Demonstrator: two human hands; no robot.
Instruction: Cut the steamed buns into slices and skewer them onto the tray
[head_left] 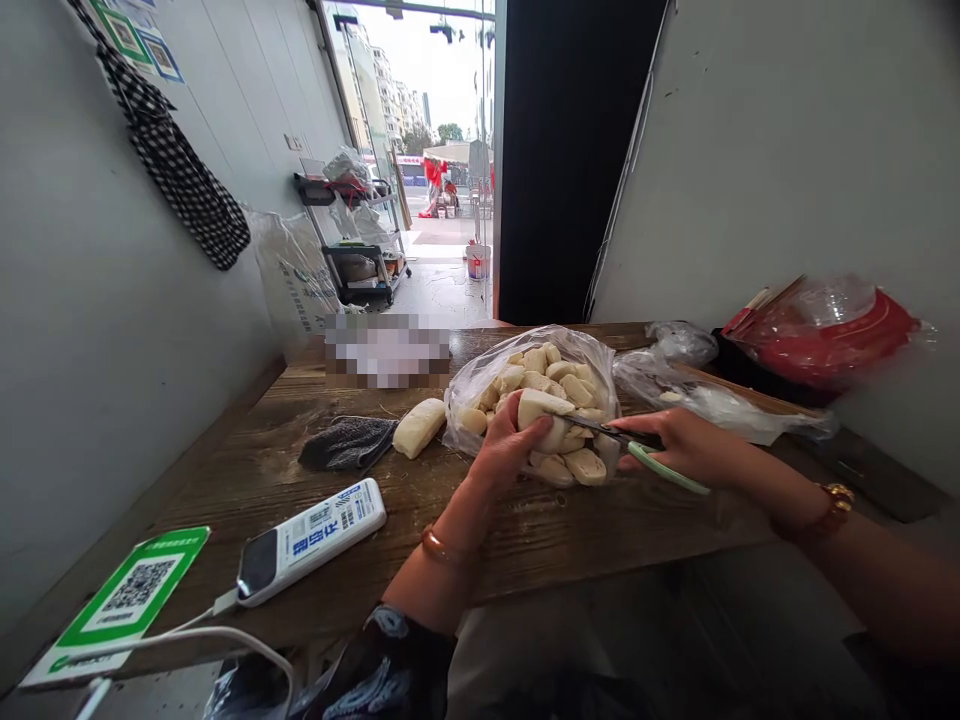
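Note:
My left hand (504,442) grips a white steamed bun (541,404) above an open clear plastic bag (459,392). In my right hand (691,446) is a pair of scissors (669,471) with pale green handles. Their dark blades reach left and touch the bun's right side; how far they are in it I cannot tell. Inside the bag, and at its near edge, lie several cut bun pieces (536,380). Another uncut bun (418,428) rests on the wooden table (442,530), left of the bag.
A dark grey cloth (347,443) lies beside the uncut bun. Nearer me are a white device (313,540) with a cable and a green QR card (135,590). Plastic bags (675,375) and a red bundle (832,335) occupy the right. Beyond the table stands a trolley (356,245).

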